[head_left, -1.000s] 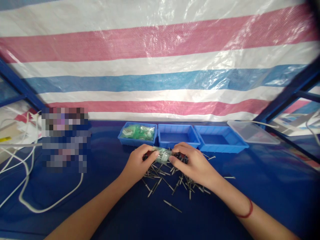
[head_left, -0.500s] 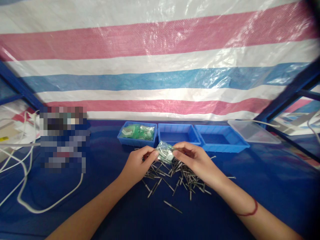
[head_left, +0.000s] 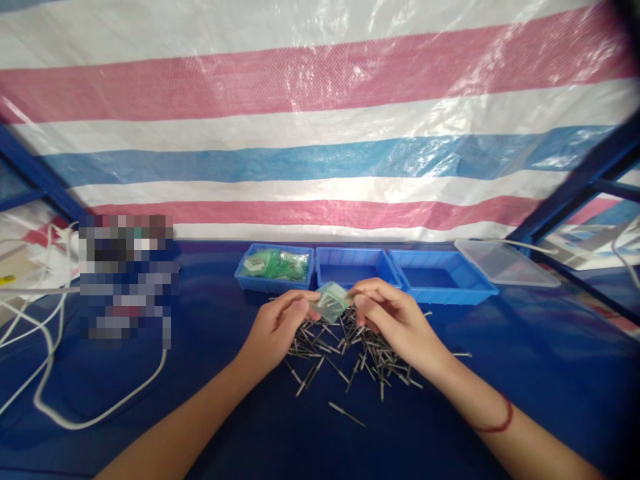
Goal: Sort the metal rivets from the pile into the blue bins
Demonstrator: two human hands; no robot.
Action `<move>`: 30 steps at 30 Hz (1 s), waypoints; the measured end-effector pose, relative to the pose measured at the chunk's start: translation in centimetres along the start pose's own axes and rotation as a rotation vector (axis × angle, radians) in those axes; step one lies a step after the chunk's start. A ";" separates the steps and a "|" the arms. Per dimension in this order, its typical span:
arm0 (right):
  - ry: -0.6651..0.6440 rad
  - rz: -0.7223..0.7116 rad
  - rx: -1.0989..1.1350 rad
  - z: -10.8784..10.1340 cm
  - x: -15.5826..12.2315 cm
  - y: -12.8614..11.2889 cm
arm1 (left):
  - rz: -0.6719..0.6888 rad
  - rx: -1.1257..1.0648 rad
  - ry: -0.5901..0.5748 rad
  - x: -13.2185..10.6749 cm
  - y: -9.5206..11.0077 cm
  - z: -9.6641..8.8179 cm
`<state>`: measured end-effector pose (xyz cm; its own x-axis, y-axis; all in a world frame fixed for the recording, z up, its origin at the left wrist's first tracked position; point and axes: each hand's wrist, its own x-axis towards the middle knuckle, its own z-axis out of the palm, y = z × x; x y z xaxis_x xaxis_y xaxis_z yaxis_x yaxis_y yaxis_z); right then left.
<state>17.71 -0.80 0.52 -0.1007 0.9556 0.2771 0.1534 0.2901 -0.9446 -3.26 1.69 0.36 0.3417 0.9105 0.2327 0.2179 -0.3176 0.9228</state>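
Note:
Between my two hands is a small clear-and-green plastic bag point(head_left: 332, 304) with pale pieces showing through it. My left hand point(head_left: 283, 327) is closed on the bag's left edge, thumb on top. At the opposite edge, my right hand point(head_left: 387, 317) pinches the bag between thumb and fingers. Beneath both hands lies a loose pile of metal pop rivets point(head_left: 373, 353), partly hidden by the fingers. One single rivet point(head_left: 347, 414) lies apart, nearer to me. Just behind the hands, a blue bin point(head_left: 245, 283) holds several similar green and clear bags point(head_left: 275, 263).
Two more blue bins, a middle bin point(head_left: 357, 267) and a right bin point(head_left: 450, 293), continue the row. A translucent lid point(head_left: 505, 263) lies at the far right. White cables point(head_left: 100, 420) loop across the left side. A striped plastic sheet point(head_left: 320, 160) hangs behind the blue table point(head_left: 280, 440).
The bag has tilted and shifted slightly between my hands. My left thumb has moved back a little and the right fingers have changed their grip. The rivets and bins have stayed put.

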 end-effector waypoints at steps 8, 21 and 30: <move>0.017 -0.073 -0.111 0.7 -0.2 0.5 | 0.120 0.160 0.130 0.5 -0.7 0.0; 0.057 -0.073 -0.079 0.2 -0.4 0.5 | 0.241 0.808 0.248 8.7 -3.2 -7.6; 0.217 -0.187 -0.396 -0.6 0.1 0.9 | 0.318 0.959 0.158 6.2 -4.1 -7.7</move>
<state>18.39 -0.48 -0.18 0.0387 0.8616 0.5062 0.5187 0.4156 -0.7471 -9.07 10.70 0.44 0.4026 0.7494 0.5257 0.8017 -0.5658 0.1927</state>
